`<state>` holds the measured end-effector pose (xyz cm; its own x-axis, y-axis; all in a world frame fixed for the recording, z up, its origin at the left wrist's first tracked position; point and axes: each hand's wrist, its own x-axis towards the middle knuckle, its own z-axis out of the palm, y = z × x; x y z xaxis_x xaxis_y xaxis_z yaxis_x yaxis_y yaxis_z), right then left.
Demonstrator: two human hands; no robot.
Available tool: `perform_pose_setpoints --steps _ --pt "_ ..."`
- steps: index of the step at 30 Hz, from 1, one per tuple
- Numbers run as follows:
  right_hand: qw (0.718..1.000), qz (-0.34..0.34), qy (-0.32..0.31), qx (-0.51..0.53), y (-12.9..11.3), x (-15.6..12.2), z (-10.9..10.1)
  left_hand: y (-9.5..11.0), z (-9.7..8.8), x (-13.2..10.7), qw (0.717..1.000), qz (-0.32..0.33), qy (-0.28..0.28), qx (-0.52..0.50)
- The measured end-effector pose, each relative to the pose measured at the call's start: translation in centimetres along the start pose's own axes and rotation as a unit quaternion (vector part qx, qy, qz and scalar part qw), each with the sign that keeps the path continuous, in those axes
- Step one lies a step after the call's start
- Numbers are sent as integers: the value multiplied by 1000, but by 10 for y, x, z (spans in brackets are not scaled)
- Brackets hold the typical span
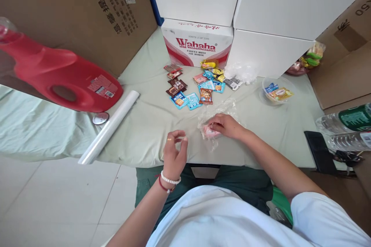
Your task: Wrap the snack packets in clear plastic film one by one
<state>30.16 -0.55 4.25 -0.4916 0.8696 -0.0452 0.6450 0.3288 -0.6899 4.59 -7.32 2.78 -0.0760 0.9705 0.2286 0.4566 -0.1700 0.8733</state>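
My right hand (227, 125) has its fingers closed at the edge of a small pink snack packet (209, 131). The packet lies on a crumpled clear plastic bag (230, 107) near the front of the table, and my fingers hide part of it. To the left of it hovers my left hand (175, 150), empty, its fingers loosely bent and the thumb apart. Beyond both hands lie several snack packets: a brown cookie packet (206, 96), a blue packet (179, 100) and dark brown packets (177, 87).
A roll of clear film (110, 127) and a red jug (66, 77) are on the left. A clear round bowl (268, 102) with packets stands on the right, near a black phone (320, 150) and plastic bottles (352, 119). A Wahaha box (197, 42) stands behind.
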Motion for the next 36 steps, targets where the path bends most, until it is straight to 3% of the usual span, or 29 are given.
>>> perform_pose_setpoints --steps 3,6,9,12,15,18,21,23,24,25,27,29,32,36 --pt "1000 -3 13 -2 1 -3 1 4 31 23 990 -133 -23 -31" --pt "1000 -15 16 -17 0 -7 2 10 62 45 985 -168 -49 4" --pt "1000 -20 14 -5 0 -9 2 7 73 59 968 -228 -103 -14" --pt "999 1 26 25 3 -11 3 -7 56 65 950 -258 -168 -55" --pt "998 32 39 43 4 -10 3 -24 20 73 935 -271 -218 -63" --pt "998 58 29 19 -1 -5 1 -36 -18 84 940 -274 -200 -39" --pt "994 89 3 -59 -11 4 -2 -36 -41 77 975 -209 -46 64" --pt "989 98 -17 -112 -17 11 -5 -28 -44 57 986 -93 54 129" --pt "986 98 -29 -132 -19 15 -7 -21 -41 45 988 -24 64 138" --pt "984 96 -43 -146 -21 18 -9 -15 -36 32 988 58 24 138" --pt "981 85 -68 -159 -23 22 -14 -3 -21 10 960 214 -89 155" --pt "981 71 -86 -158 -23 24 -18 3 -5 -1 921 297 -170 186" --pt "984 71 -98 -132 -22 22 -22 -1 9 4 908 282 -196 238" --pt "987 90 -98 -88 -16 19 -18 -19 5 21 919 218 -202 258"
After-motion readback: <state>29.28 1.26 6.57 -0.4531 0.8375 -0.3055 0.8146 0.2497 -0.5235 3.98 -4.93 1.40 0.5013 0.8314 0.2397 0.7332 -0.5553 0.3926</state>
